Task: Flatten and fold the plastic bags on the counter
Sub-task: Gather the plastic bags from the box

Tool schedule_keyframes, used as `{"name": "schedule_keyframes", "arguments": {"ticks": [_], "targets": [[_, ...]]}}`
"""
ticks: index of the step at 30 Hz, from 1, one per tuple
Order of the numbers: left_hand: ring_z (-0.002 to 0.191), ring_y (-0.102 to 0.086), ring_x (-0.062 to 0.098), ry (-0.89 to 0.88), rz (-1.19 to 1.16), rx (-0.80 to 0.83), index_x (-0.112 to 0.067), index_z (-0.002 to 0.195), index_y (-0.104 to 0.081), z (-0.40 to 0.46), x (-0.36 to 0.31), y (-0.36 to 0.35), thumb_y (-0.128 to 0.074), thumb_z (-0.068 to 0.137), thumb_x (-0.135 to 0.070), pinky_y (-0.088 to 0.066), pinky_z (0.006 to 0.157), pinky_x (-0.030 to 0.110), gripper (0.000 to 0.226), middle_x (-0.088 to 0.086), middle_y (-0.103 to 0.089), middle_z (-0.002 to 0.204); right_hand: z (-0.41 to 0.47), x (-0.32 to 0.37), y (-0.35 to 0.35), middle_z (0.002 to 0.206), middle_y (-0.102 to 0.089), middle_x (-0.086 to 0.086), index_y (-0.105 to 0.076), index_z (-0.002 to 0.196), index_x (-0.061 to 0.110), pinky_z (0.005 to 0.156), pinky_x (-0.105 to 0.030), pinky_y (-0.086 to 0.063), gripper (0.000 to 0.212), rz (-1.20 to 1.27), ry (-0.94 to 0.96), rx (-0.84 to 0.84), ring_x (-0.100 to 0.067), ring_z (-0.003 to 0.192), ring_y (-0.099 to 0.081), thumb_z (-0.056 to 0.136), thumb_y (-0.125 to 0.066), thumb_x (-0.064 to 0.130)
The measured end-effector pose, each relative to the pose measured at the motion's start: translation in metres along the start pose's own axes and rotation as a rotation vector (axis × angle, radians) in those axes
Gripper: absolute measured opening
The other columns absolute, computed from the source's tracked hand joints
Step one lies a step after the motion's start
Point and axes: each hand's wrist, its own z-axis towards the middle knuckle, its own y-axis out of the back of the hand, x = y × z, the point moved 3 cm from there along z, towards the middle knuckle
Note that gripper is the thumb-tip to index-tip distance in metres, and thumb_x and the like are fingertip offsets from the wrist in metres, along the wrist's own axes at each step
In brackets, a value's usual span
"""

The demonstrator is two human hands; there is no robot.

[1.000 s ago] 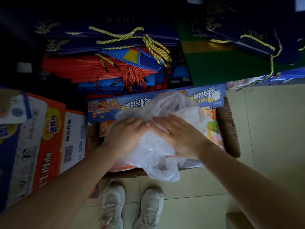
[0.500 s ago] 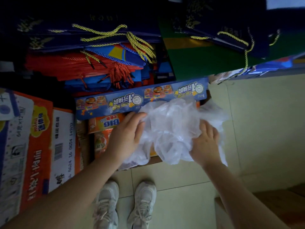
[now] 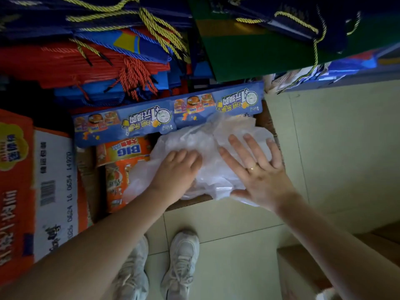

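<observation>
Pressing the bags (image 3: 207, 152) flat, my right hand (image 3: 257, 169) at 3 o'clock spreads wide; left hand (image 3: 177, 172) lies relaxed alongside.

shop stockroom | stacked gift bags (image 3: 91, 61) | printed snack cartons (image 3: 52, 191) | tiled floor (image 3: 335, 148)

A long blue printed carton flap (image 3: 166, 118) lies across the middle of the view. Behind it are stacked red paper bags (image 3: 71, 66) with red cord handles, and dark blue bags (image 3: 91, 20) with yellow cord handles. Left of it stands an orange and white box (image 3: 36, 191) bearing a barcode. Just below it lie orange snack packs (image 3: 124, 152). Further below, white sneakers (image 3: 181, 263) stand on the pale tiled floor (image 3: 337, 148).
</observation>
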Motion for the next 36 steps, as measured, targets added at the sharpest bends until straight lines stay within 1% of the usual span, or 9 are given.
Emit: {"name": "schedule_keyframes", "arguments": {"ticks": [5,9,12,15,22,26,29,32,36], "targets": [[0.117,-0.038,0.032,0.051,0.135,-0.076,-0.016,0.106,-0.051,-0.021,0.015,0.003,-0.055,0.067,-0.035,-0.019,0.103,0.056,0.043,0.005,-0.056,0.115,0.039,-0.001,-0.019,0.152,-0.023,-0.02,-0.02,0.148,0.014,0.112,-0.053,-0.004,0.129,0.123,-0.047,0.299,-0.04,0.139,-0.019,0.044,-0.078,0.064],[0.126,-0.029,0.049,0.202,-0.082,0.04,-0.022,0.117,-0.047,-0.04,0.024,-0.005,-0.058,0.065,-0.061,-0.039,0.092,0.063,0.066,0.013,-0.024,0.144,0.028,0.012,-0.035,0.133,-0.05,-0.017,-0.038,0.14,0.012,0.089,-0.051,-0.042,0.121,0.256,-0.181,0.474,-0.04,0.115,-0.05,0.038,-0.081,0.06],[0.112,-0.047,0.049,0.289,-0.192,0.092,-0.018,0.117,-0.046,-0.04,0.016,-0.011,-0.046,0.058,-0.076,-0.048,0.078,0.053,0.083,0.014,-0.024,0.144,0.023,0.026,-0.041,0.122,-0.059,-0.014,-0.046,0.135,0.008,0.081,-0.047,-0.047,0.114,0.356,-0.169,0.403,-0.037,0.106,-0.057,0.039,-0.068,0.066],[0.096,-0.057,0.047,0.292,-0.261,0.06,-0.011,0.115,-0.039,-0.023,0.013,-0.015,-0.065,0.045,-0.064,-0.052,0.062,0.045,0.091,0.013,-0.03,0.133,0.02,0.032,-0.042,0.122,-0.059,-0.011,-0.042,0.136,0.009,0.083,-0.043,-0.048,0.113,0.394,-0.111,0.365,-0.033,0.106,-0.058,0.045,-0.048,0.075],[0.064,-0.062,0.029,0.138,-0.299,-0.011,-0.021,0.126,-0.038,-0.013,0.021,-0.005,-0.057,0.064,-0.01,-0.046,0.046,0.03,0.066,0.008,-0.066,0.093,0.014,0.031,-0.05,0.094,-0.068,-0.008,-0.049,0.115,0.013,0.067,-0.036,-0.055,0.103,0.342,0.028,0.282,-0.029,0.079,-0.067,0.028,-0.082,0.056],[0.056,-0.063,0.025,0.012,-0.319,0.051,-0.017,0.096,-0.06,-0.022,0.036,0.024,-0.051,0.056,-0.013,-0.046,0.037,0.027,0.041,0.004,-0.066,0.075,0.007,0.022,-0.036,0.082,-0.069,-0.006,-0.061,0.105,0.01,0.062,-0.028,-0.051,0.072,0.363,0.041,0.356,-0.028,0.07,-0.068,0.049,-0.084,0.048],[0.051,-0.061,0.027,0.037,-0.299,0.259,-0.013,0.073,-0.062,-0.023,0.042,0.059,-0.077,0.036,-0.003,-0.044,0.036,0.028,0.041,0.004,-0.062,0.067,-0.003,0.011,-0.022,0.11,-0.064,-0.007,-0.046,0.125,0.014,0.072,-0.03,-0.044,0.053,0.491,-0.202,0.52,-0.028,0.101,-0.061,0.085,-0.058,0.046],[0.083,-0.063,0.027,0.283,-0.158,0.524,-0.017,0.094,-0.058,-0.025,0.06,0.097,-0.063,0.075,-0.018,-0.041,0.057,0.027,0.02,0.004,-0.062,0.097,-0.02,-0.005,0.003,0.111,-0.065,-0.009,-0.048,0.124,0.015,0.075,-0.033,-0.044,0.051,0.675,-0.604,0.565,-0.029,0.102,-0.06,0.087,-0.054,0.049],[0.099,-0.056,0.025,0.329,-0.001,0.639,-0.015,0.114,-0.052,-0.026,0.056,0.158,-0.055,0.084,-0.029,-0.04,0.065,0.029,0.034,0.005,-0.038,0.129,-0.037,0.001,0.064,0.109,-0.065,-0.015,-0.051,0.121,0.012,0.079,-0.035,-0.047,0.052,0.769,-0.793,0.546,-0.033,0.1,-0.061,0.086,-0.055,0.051]]}}
